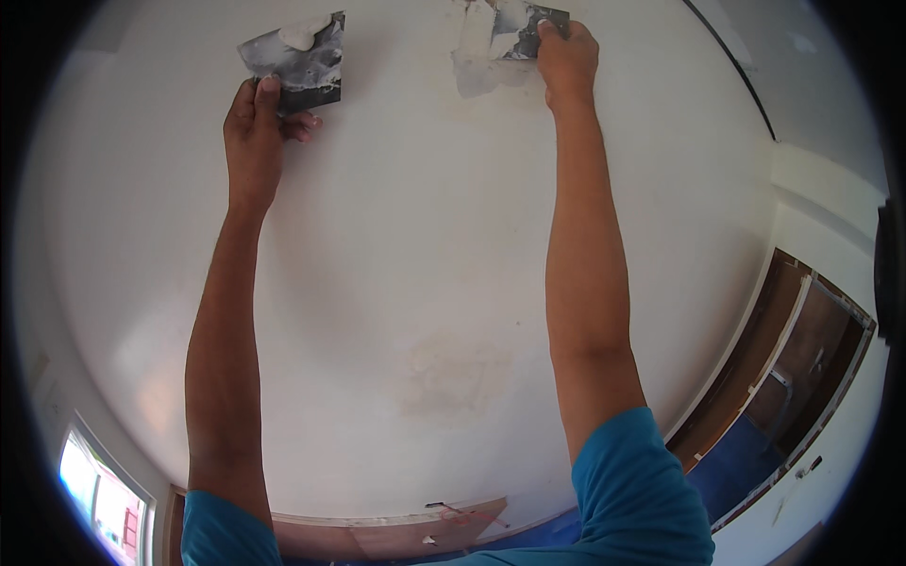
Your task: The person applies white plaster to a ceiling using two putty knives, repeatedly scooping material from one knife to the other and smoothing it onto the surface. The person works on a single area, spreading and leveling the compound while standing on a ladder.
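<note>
Nearest the camera, along the lower edge, two blue sleeves (pixel 642 491) cover the upper arms, and both bare forearms rise from them toward a white ceiling (pixel 406 236) that fills most of the view. Between the arms, low on that surface, lies a faint yellowish stain (pixel 453 377). Below it a brown strip of wall or door frame (pixel 406 538) shows, with a bright window (pixel 104 495) at the lower left and dark brown panels with white trim (pixel 802 349) at the right.

Farther up, the left hand (pixel 257 127) is closed around the lower edge of a dark flat board (pixel 300 57), thumb on its face and fingers curled behind it. The board is smeared with grey and white filler, and a lump of white filler (pixel 302 36) sits near its top edge. It is held just off the ceiling, well apart from the other hand.

Farthest, at the top, the right hand (pixel 566 58) grips a flat scraper blade (pixel 521 28), fingers pressed over its right end. The blade lies against the ceiling, touching a wet, greyish patch of fresh filler (pixel 477 61) spread just left of and below it.
</note>
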A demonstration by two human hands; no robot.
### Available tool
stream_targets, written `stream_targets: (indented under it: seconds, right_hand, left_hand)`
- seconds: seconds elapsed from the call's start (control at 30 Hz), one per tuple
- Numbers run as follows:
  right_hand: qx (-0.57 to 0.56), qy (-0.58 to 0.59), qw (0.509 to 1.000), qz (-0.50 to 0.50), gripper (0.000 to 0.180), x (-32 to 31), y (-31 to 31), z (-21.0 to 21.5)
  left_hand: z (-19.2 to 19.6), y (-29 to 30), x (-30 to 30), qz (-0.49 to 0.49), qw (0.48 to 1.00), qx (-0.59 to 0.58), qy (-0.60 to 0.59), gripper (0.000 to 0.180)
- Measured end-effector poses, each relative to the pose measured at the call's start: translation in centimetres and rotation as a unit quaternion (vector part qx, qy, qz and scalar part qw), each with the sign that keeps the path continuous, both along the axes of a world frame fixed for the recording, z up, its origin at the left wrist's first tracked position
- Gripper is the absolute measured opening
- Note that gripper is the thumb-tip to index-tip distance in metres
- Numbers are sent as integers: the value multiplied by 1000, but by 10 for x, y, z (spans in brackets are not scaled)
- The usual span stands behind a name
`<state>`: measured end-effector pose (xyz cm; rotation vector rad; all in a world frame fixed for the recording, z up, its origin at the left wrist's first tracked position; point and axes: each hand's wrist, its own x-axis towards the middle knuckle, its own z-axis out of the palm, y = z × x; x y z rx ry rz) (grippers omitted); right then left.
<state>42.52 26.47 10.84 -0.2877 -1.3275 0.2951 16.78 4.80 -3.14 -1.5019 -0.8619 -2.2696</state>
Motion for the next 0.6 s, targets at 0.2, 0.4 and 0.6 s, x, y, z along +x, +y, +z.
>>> stream_targets:
  seconds: [0.2,0.4,0.6]
  right_hand:
    - [26,38,998,49,17,5,4,4]
    - [20,140,972,188,22,9,3,4]
    - [1,88,987,135,23,7,-1,0]
  left_hand:
    - [-2,0,2,2,1000,1,-1,44]
    - [-1,-3,1,7,1000,-9,-13,45]
    - [-3,-2,-1,36,999,-23,-9,45]
